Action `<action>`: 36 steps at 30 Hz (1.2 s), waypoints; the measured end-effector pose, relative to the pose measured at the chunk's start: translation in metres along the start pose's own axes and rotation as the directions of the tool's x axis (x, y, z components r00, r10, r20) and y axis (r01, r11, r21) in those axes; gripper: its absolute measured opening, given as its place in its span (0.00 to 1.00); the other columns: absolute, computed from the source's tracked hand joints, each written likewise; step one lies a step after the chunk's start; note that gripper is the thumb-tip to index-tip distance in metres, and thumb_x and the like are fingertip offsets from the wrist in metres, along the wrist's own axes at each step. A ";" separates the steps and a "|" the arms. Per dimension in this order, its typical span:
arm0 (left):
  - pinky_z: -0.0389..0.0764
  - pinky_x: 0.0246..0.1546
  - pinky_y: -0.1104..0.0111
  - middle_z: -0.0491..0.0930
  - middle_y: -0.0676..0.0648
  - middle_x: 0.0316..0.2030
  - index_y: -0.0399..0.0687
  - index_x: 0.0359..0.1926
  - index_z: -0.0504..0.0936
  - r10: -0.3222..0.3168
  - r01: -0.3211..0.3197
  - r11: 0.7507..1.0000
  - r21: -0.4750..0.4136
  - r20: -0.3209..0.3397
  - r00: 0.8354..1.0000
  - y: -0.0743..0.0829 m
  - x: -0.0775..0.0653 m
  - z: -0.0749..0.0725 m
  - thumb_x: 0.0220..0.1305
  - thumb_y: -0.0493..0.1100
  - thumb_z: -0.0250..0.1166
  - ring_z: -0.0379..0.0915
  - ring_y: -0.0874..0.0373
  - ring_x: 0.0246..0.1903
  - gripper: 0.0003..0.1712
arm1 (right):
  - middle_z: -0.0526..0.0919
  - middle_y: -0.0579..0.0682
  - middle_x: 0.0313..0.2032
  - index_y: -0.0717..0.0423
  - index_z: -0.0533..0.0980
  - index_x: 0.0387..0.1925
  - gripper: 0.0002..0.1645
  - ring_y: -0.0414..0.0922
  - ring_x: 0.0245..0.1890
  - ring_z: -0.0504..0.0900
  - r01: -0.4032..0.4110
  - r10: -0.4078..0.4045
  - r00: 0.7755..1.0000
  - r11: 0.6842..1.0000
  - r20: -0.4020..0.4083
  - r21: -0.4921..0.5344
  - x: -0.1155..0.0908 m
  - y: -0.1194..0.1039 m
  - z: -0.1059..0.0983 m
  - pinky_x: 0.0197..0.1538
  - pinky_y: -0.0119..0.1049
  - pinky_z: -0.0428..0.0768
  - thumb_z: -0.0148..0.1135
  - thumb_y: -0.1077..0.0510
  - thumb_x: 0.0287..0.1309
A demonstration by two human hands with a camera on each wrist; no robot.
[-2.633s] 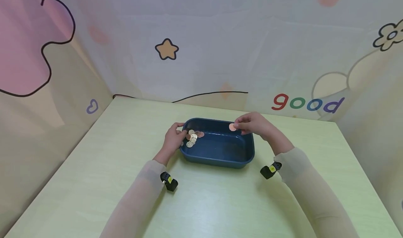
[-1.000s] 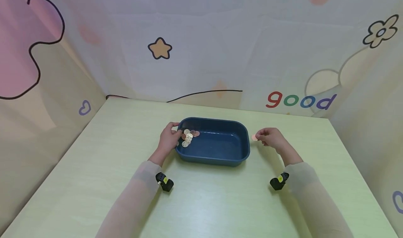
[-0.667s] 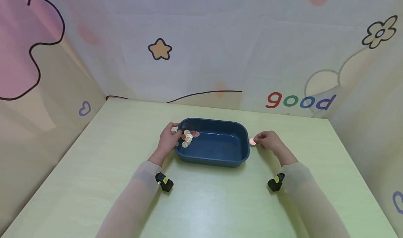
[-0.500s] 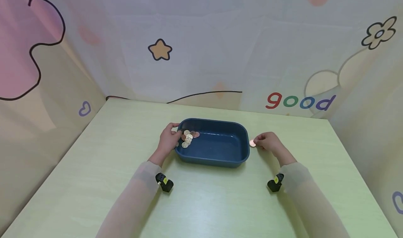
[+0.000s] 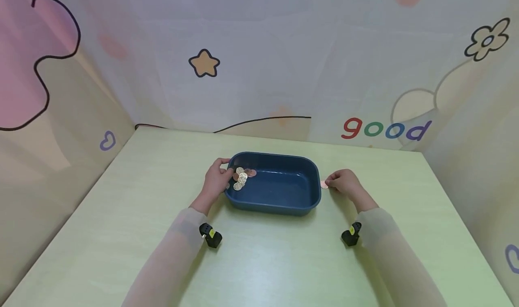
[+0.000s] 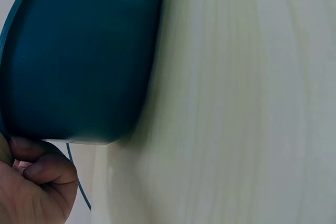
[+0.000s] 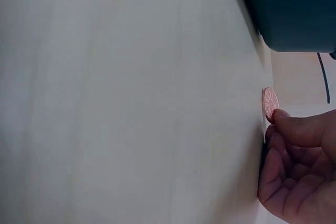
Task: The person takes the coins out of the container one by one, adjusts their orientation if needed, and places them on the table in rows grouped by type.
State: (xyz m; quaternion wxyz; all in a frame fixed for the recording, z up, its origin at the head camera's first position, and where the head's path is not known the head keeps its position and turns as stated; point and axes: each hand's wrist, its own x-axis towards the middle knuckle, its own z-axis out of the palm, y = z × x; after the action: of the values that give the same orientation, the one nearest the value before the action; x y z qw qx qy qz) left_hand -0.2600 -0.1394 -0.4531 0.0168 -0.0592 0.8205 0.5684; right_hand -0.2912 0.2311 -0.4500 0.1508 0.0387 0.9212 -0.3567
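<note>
A dark blue rectangular plastic tub (image 5: pixel 279 185) stands on the table. My left hand (image 5: pixel 216 178) grips its left end, the thumb over the rim; in the left wrist view that hand (image 6: pixel 39 182) has curled fingers at the tub's corner. Several gold and copper-coloured coins (image 5: pixel 242 179) lie overlapping inside the tub, at its left end. Beyond the tub's right wall, my right hand (image 5: pixel 344 183) pinches one copper-coloured coin (image 5: pixel 324 185) by its edge. The right wrist view shows that coin (image 7: pixel 270 103) between thumb and forefinger, close to the tabletop.
The pale wood-grain table (image 5: pixel 267 262) extends around the tub on all sides. A printed cloth backdrop (image 5: pixel 259 63) rises behind the table's far edge and along both sides. Each wrist wears a small black camera, the left camera (image 5: pixel 211 235) and the right camera (image 5: pixel 351 235).
The right hand has carried its copper-coloured coin from over the tub's far right corner out to the right and down beside the tub's right wall. The left hand keeps its grip.
</note>
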 end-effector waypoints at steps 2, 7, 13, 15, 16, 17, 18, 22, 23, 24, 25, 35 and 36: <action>0.61 0.18 0.72 0.62 0.56 0.16 0.40 0.70 0.69 0.000 0.000 1.000 -0.002 -0.002 1.000 0.000 0.001 0.001 0.73 0.39 0.53 0.58 0.65 0.13 0.26 | 0.80 0.52 0.34 0.71 0.81 0.47 0.15 0.44 0.34 0.72 -0.005 0.005 1.000 1.000 -0.009 -0.017 0.001 0.000 0.000 0.37 0.30 0.71 0.60 0.61 0.69; 0.62 0.19 0.72 0.63 0.55 0.16 0.41 0.70 0.69 -0.014 0.014 1.000 -0.003 -0.001 1.000 0.000 0.001 0.000 0.73 0.39 0.53 0.59 0.64 0.14 0.26 | 0.82 0.55 0.34 0.71 0.83 0.44 0.15 0.46 0.36 0.73 0.006 -0.009 1.000 0.995 -0.030 -0.097 0.001 -0.004 0.000 0.38 0.32 0.69 0.62 0.60 0.67; 0.62 0.18 0.73 0.64 0.55 0.17 0.41 0.70 0.69 -0.024 0.024 0.999 -0.027 -0.011 1.000 -0.004 0.000 -0.003 0.73 0.39 0.53 0.59 0.65 0.14 0.26 | 0.81 0.53 0.33 0.70 0.83 0.43 0.15 0.46 0.36 0.73 0.006 -0.007 1.000 0.992 -0.007 -0.126 0.005 -0.011 0.001 0.38 0.32 0.69 0.63 0.59 0.67; 0.62 0.18 0.73 0.63 0.55 0.17 0.40 0.70 0.69 -0.021 0.021 0.999 -0.032 -0.014 1.000 -0.005 0.001 -0.003 0.72 0.39 0.53 0.59 0.65 0.13 0.26 | 0.80 0.53 0.32 0.70 0.84 0.43 0.15 0.46 0.35 0.73 -0.003 0.003 1.000 0.992 0.000 -0.124 0.006 -0.011 0.001 0.38 0.32 0.69 0.63 0.59 0.66; 0.62 0.17 0.73 0.63 0.56 0.17 0.40 0.70 0.70 -0.022 0.022 0.999 -0.032 -0.015 1.000 -0.006 0.000 -0.002 0.72 0.39 0.53 0.59 0.65 0.13 0.26 | 0.80 0.53 0.32 0.70 0.84 0.42 0.14 0.46 0.35 0.73 -0.004 0.004 1.000 0.992 0.000 -0.125 0.006 -0.011 0.001 0.38 0.32 0.69 0.63 0.59 0.66; 0.61 0.17 0.73 0.63 0.56 0.17 0.40 0.70 0.70 -0.022 0.021 0.999 -0.030 -0.016 1.000 -0.006 0.000 -0.002 0.72 0.39 0.53 0.58 0.65 0.13 0.26 | 0.80 0.53 0.32 0.70 0.84 0.42 0.14 0.46 0.35 0.73 -0.011 0.011 1.000 0.993 0.001 -0.120 0.006 -0.011 0.001 0.38 0.32 0.69 0.64 0.59 0.66; 0.61 0.17 0.73 0.63 0.56 0.17 0.40 0.70 0.70 -0.022 0.022 0.999 -0.029 -0.016 1.000 -0.006 0.000 -0.002 0.72 0.39 0.53 0.58 0.65 0.13 0.26 | 0.80 0.53 0.32 0.70 0.84 0.42 0.14 0.46 0.35 0.73 -0.014 0.014 1.000 0.993 0.000 -0.117 0.005 -0.011 0.002 0.37 0.32 0.69 0.64 0.59 0.66; 0.61 0.17 0.73 0.63 0.56 0.16 0.40 0.70 0.70 -0.019 0.018 1.000 -0.018 -0.015 1.000 -0.006 0.000 -0.001 0.72 0.38 0.53 0.58 0.65 0.13 0.26 | 0.79 0.51 0.30 0.70 0.84 0.41 0.14 0.45 0.34 0.72 -0.015 0.015 1.000 0.993 -0.005 -0.115 0.005 -0.010 0.002 0.36 0.32 0.68 0.63 0.60 0.66; 0.61 0.17 0.73 0.63 0.56 0.16 0.40 0.70 0.70 -0.018 0.017 1.000 -0.016 -0.013 1.000 -0.006 0.000 0.000 0.72 0.38 0.53 0.58 0.65 0.13 0.26 | 0.78 0.51 0.29 0.70 0.84 0.41 0.13 0.45 0.33 0.72 -0.012 0.011 1.000 0.993 -0.006 -0.117 0.005 -0.009 0.002 0.36 0.32 0.68 0.63 0.60 0.66; 0.61 0.17 0.73 0.63 0.56 0.16 0.40 0.70 0.70 -0.017 0.017 1.000 -0.015 -0.012 1.000 -0.005 0.000 0.000 0.72 0.38 0.53 0.58 0.65 0.13 0.26 | 0.78 0.50 0.29 0.70 0.83 0.41 0.13 0.45 0.33 0.72 -0.006 0.005 1.000 0.992 -0.008 -0.122 0.005 -0.009 0.002 0.35 0.32 0.68 0.63 0.60 0.66; 0.61 0.17 0.73 0.63 0.56 0.16 0.40 0.70 0.69 -0.017 0.017 1.000 -0.015 -0.010 1.000 -0.005 0.001 0.000 0.72 0.38 0.53 0.58 0.66 0.13 0.26 | 0.77 0.50 0.28 0.70 0.83 0.40 0.13 0.45 0.32 0.72 0.000 -0.001 1.000 0.992 -0.008 -0.127 0.005 -0.008 0.002 0.34 0.31 0.68 0.63 0.61 0.66; 0.62 0.18 0.73 0.65 0.55 0.17 0.40 0.70 0.69 -0.011 0.011 1.000 -0.009 -0.007 1.000 -0.002 0.002 0.001 0.72 0.38 0.53 0.59 0.65 0.13 0.26 | 0.81 0.51 0.34 0.70 0.82 0.47 0.15 0.44 0.35 0.73 -0.024 0.026 0.999 0.999 0.027 -0.041 0.005 -0.005 -0.005 0.37 0.30 0.72 0.62 0.60 0.68; 0.62 0.18 0.73 0.65 0.55 0.17 0.40 0.70 0.69 -0.015 0.015 1.000 -0.009 -0.004 1.000 -0.002 0.002 0.001 0.72 0.39 0.53 0.59 0.65 0.13 0.27 | 0.81 0.51 0.35 0.70 0.82 0.49 0.16 0.44 0.35 0.74 -0.024 0.024 0.999 1.000 0.046 -0.015 0.004 -0.003 -0.007 0.37 0.29 0.72 0.61 0.59 0.68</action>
State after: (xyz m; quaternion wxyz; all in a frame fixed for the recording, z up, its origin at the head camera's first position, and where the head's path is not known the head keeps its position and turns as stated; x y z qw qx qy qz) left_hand -0.2617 -0.1394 -0.4553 0.0189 -0.0665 0.8174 0.5719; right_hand -0.2978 0.2335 -0.4445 0.1768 0.0404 0.9194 -0.3489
